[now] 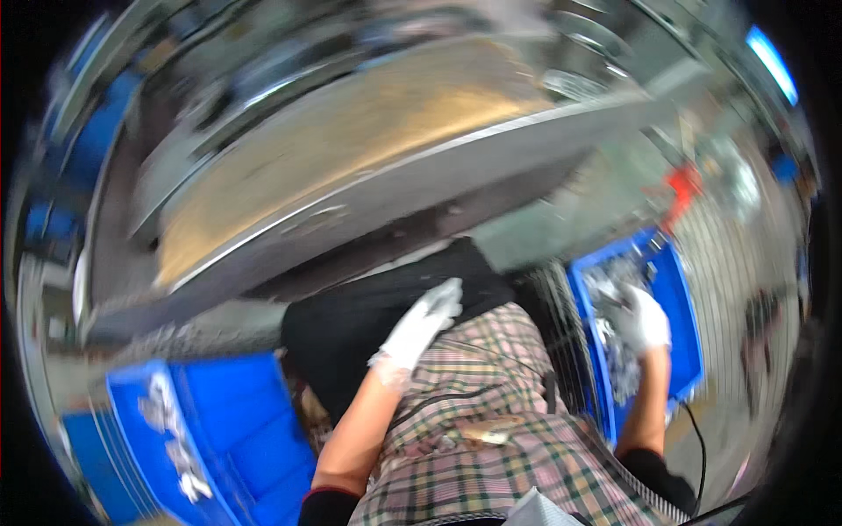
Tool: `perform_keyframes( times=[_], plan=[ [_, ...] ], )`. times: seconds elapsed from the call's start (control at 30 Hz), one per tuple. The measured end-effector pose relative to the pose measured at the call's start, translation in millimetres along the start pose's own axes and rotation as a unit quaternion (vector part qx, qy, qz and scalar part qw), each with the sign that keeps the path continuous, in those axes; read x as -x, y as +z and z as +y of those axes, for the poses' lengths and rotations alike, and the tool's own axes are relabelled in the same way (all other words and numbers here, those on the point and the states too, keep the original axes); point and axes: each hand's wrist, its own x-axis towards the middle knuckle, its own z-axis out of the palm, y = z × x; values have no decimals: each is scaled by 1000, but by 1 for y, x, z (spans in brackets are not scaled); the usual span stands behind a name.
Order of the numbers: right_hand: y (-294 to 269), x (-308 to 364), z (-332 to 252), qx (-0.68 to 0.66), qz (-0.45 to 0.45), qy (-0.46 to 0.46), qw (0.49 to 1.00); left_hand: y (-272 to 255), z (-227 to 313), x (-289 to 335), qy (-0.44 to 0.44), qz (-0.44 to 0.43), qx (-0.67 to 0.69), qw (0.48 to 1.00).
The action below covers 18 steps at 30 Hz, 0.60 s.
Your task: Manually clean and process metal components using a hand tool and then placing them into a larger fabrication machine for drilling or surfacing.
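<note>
My left hand (423,326), in a white glove, is over the black cloth (351,316) across my lap. Its fingers stretch forward, a little bent and blurred, and I see nothing held in them. On the right, my right hand (645,323), also white-gloved, reaches into a blue bin (688,307). Small silvery and clear-looking pieces (624,373) lie in that bin, too smeared to name. The fingertips are down among them, so whether they grip a piece cannot be told.
A machine or bench with a worn yellowish top (351,158) stands ahead. Blue bins (237,421) are at my left, one with pale pieces (171,430). A blurred red thing (681,188) is beyond the right bin. A black cable (700,438) hangs at the lower right.
</note>
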Motion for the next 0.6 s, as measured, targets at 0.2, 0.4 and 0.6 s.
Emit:
perform_keyframes(
  times=[0.2, 0.4, 0.6],
  plan=[
    [-8, -36, 82, -106, 252, -98, 957, -28, -6, 10, 86, 78, -116, 986],
    [10, -81, -103, -269, 111, -284, 914, -48, 78, 93, 167, 273, -293, 901],
    [86, -77, -248, -166, -113, -543, 815, -78, 127, 240, 196, 560, -515, 619]
  ],
)
